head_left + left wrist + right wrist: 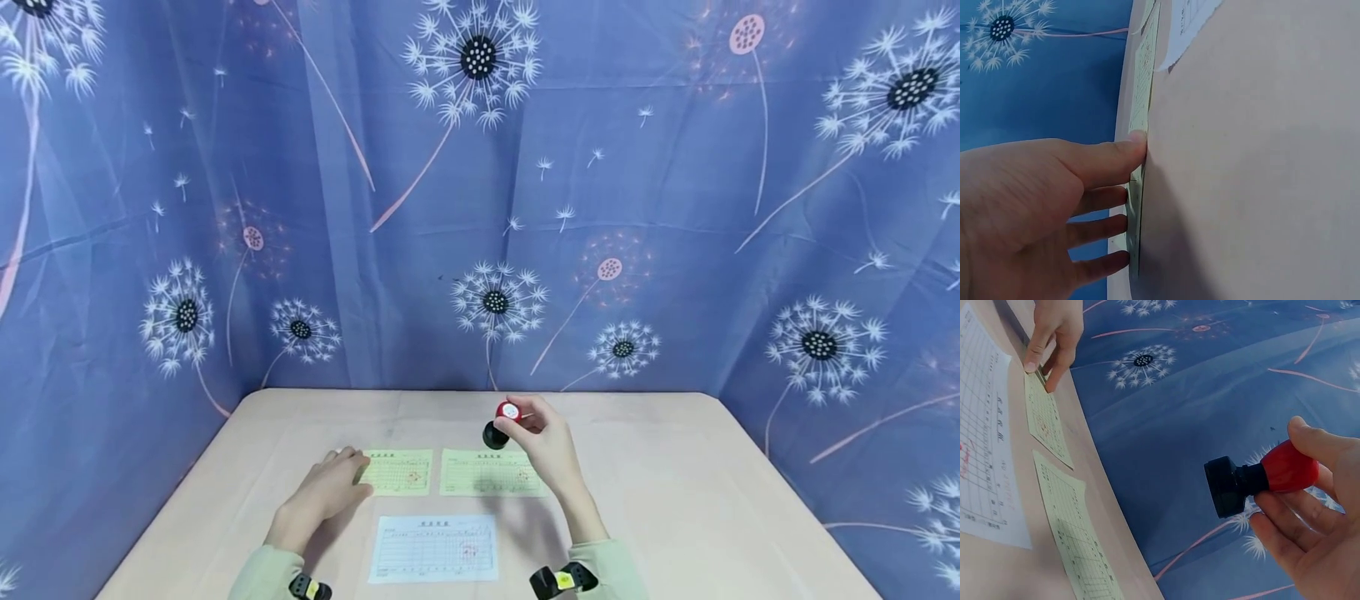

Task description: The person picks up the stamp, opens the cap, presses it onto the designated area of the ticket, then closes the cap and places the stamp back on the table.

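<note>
My right hand [547, 439] holds a stamp [1235, 485] above the table, its red knob between thumb and fingers and its black base pointing away from the palm. In the head view that stamp [509, 412] hangs over the top edge of the right green form [480, 475]. My left hand [324, 490] rests with spread fingers on the left part of another green form [397, 473]; the left wrist view has its thumb [1124, 156] touching the paper. Nearer to me lies a white form [433, 550]. Red stamp marks show on all three forms.
The sheets lie on a pale pink table [675, 500]. Blue curtains with a dandelion print [420, 250] hang behind the table and along both sides. A dark device with a yellow patch is strapped to each wrist.
</note>
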{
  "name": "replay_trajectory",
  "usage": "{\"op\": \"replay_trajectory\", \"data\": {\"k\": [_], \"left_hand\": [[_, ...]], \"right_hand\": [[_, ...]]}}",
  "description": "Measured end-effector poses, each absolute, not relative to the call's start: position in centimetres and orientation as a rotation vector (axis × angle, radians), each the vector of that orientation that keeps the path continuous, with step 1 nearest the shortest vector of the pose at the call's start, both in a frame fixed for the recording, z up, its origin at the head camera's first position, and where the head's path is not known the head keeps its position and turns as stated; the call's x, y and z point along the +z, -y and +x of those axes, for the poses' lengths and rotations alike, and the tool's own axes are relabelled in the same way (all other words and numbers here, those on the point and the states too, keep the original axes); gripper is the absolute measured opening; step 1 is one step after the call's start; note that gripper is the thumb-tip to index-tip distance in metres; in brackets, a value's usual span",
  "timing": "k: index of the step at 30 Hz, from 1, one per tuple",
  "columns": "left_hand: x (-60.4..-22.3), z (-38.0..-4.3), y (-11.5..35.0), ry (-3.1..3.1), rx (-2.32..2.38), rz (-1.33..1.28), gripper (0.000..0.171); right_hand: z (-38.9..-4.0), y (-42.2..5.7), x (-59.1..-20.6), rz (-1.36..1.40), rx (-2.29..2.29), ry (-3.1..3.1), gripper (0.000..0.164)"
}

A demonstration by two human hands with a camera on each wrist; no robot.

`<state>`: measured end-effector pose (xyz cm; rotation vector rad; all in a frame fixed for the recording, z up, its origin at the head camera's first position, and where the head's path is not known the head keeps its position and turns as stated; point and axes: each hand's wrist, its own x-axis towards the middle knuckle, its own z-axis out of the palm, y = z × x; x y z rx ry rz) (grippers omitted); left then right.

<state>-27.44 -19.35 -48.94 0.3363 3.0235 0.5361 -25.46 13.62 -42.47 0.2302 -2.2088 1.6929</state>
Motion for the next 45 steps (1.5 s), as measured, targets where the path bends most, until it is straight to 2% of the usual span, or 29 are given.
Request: {"op": "replay_trajectory", "data": {"k": [22,32,45], "left_hand": [[-48.7,-27.2,19.4,-3.042,0.535,0.422,0.051],[-48.9,-27.0,18.9,-3.058,0.563,0.385,0.049],[-48.2,-26.6,15.8,-3.063,0.788,0.541,0.041]], "right_hand": [[-25.5,-14.9,-42.1,0.173,1.690,2.209,0.036],[-25.6,-15.2,-42.2,0.189,1.697,2.189,0.038],[-25.8,-15.5,-42.1,0.200,1.732,2.146,0.038]]}}
